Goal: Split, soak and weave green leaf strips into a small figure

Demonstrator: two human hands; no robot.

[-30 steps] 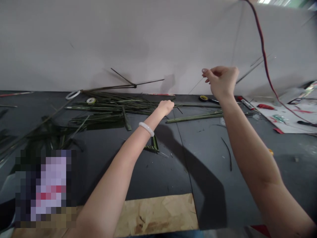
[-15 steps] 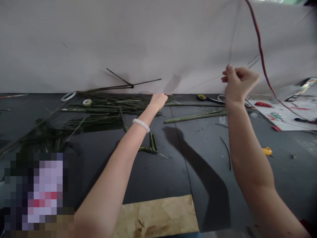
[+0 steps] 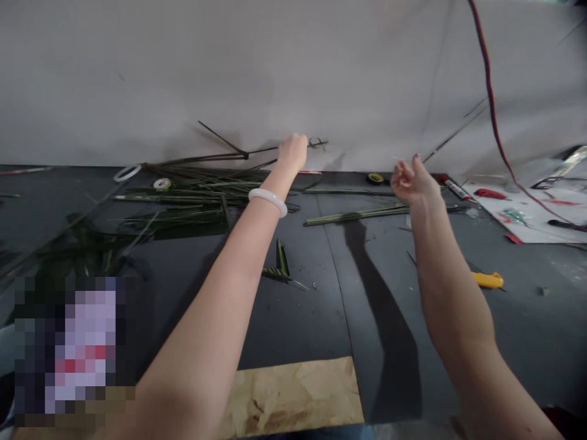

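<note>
A person's closed left hand (image 3: 292, 153), raised at 12 o'clock, appears to grip a thin dark stalk (image 3: 261, 151), though the view is too blurred to be sure. The stalk sits above a heap of green palm leaves (image 3: 197, 192) on a dark tabletop (image 3: 312, 324). The right hand (image 3: 415, 184), at 1 o'clock, is half curled, its grip unclear. A white bangle (image 3: 268, 202) circles the left wrist. A yellow utility knife (image 3: 488, 280) lies at 3 o'clock, and a paper sheet (image 3: 527, 220) lies at 2 o'clock.
</note>
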